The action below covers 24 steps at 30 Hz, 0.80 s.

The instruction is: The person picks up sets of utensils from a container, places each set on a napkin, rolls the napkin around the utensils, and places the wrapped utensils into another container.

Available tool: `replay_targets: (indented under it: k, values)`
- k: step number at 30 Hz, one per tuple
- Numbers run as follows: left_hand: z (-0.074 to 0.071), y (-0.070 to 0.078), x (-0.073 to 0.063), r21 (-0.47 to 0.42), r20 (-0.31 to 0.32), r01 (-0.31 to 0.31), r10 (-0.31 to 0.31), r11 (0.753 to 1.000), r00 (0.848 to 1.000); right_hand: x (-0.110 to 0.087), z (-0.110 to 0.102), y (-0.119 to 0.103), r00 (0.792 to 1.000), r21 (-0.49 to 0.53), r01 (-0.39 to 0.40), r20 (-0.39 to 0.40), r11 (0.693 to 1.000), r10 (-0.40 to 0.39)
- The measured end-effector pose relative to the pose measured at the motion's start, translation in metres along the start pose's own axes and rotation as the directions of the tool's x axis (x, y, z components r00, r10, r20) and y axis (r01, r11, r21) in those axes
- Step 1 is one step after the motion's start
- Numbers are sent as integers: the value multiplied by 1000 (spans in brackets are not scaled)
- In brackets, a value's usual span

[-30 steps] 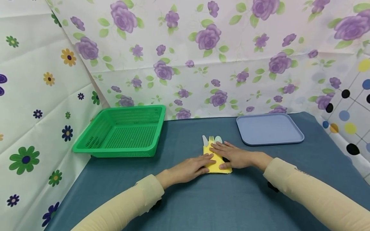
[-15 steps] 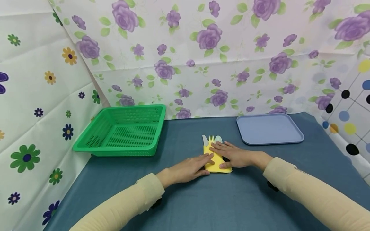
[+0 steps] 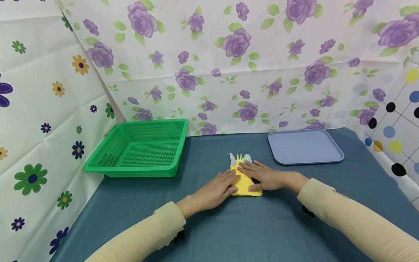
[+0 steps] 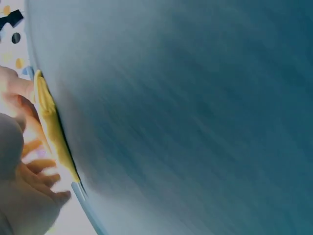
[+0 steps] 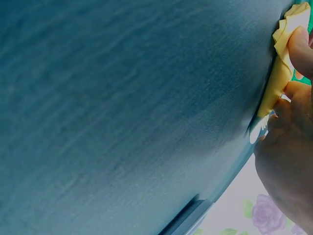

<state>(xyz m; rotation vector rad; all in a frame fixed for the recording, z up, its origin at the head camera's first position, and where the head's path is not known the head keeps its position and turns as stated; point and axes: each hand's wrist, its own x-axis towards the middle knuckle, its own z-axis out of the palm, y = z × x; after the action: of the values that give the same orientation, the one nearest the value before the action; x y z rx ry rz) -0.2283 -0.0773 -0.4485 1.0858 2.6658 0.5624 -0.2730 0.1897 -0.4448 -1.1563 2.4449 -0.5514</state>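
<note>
A folded yellow napkin (image 3: 243, 186) lies flat on the blue cloth, with a pale knife (image 3: 232, 159), a yellow fork (image 3: 239, 158) and a pale spoon (image 3: 247, 158) poking out of its far end. My left hand (image 3: 213, 190) reaches over the napkin's left edge, fingers extended and spread. From the other side my right hand (image 3: 267, 177) rests on the napkin with straight fingers, its thumb near the front right corner. The right wrist view shows the napkin (image 5: 277, 88) edge-on beneath that thumb. Both hands hide parts of the napkin.
A green perforated basket (image 3: 163, 168) stands at the back left of the table. A blue-grey tray (image 3: 304, 147) lies at the back right. Flower-printed sheets (image 3: 216, 94) hang behind and to the left.
My left hand has slid forward along the napkin's left edge, its fingers drawing off the middle, so more yellow shows. The right hand, napkin and cutlery stay put.
</note>
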Motion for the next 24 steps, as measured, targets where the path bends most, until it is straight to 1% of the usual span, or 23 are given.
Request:
replay_targets:
  k: [3, 5, 7, 8, 9, 10, 11, 12, 13, 14, 16, 17, 18, 19, 20, 22, 23, 24]
  values:
    - [2, 5, 1, -100, -37, 65, -69, 993, 997, 0, 0, 0, 1000, -3, -1, -1, 1000, 1]
    - [2, 8, 3, -196, -64, 98, -112, 976, 992, 0, 0, 0, 1000, 0, -2, 0, 1000, 2]
    - [2, 11, 6, -293, -95, 123, -157, 948, 983, 0, 0, -1, 1000, -5, -4, 2, 1000, 4]
    - [1, 12, 7, -342, -109, 136, -183, 930, 977, 0, 0, -1, 1000, -7, -5, 4, 1000, 6]
    - [0, 13, 8, -394, -124, 144, -207, 908, 970, 0, 0, -1, 1000, -9, -7, 6, 1000, 7]
    - [-1, 14, 10, -450, -132, 157, -239, 879, 962, 1, 1, 0, 1000, -8, -8, 6, 1000, 8]
    - [-2, 14, 10, -507, -131, 172, -273, 845, 953, 1, 1, 0, 1000, -11, -10, 9, 1000, 11]
    - [-4, 15, 11, -565, -123, 189, -308, 803, 943, 1, 1, 0, 1000, -11, -12, 11, 1000, 12]
    - [-5, 15, 12, -625, -106, 202, -339, 754, 935, 2, 1, 1, 1000, -12, -14, 12, 1000, 14]
    - [-7, 15, 13, -679, -83, 218, -369, 701, 926, 2, 1, 1, 1000, -11, -16, 13, 1000, 16]
    - [-9, 15, 15, -775, -30, 244, -419, 583, 908, 1, 1, 2, 1000, -11, -21, 13, 1000, 21]
    - [-10, 14, 17, -812, -4, 250, -433, 527, 901, 1, 0, 2, 1000, -14, -23, 14, 1000, 23]
    - [-10, 13, 18, -840, 21, 257, -446, 477, 895, 1, 0, 2, 1000, -15, -23, 12, 1000, 23]
    - [-11, 11, 19, -863, 41, 261, -454, 433, 890, 1, 0, 2, 1000, -15, -23, 11, 1000, 24]
    - [-11, 10, 20, -880, 59, 265, -462, 395, 885, 1, 0, 2, 1000, -14, -24, 11, 1000, 24]
    - [-12, 8, 20, -904, 80, 263, -469, 338, 879, 0, 0, 2, 1000, -11, -26, 11, 1000, 26]
    - [-12, 7, 20, -912, 89, 261, -468, 316, 879, 1, 0, 2, 1000, -8, -26, 10, 1000, 26]
    - [-13, 7, 19, -917, 99, 263, -467, 301, 879, 1, 0, 1, 1000, -7, -28, 10, 1000, 28]
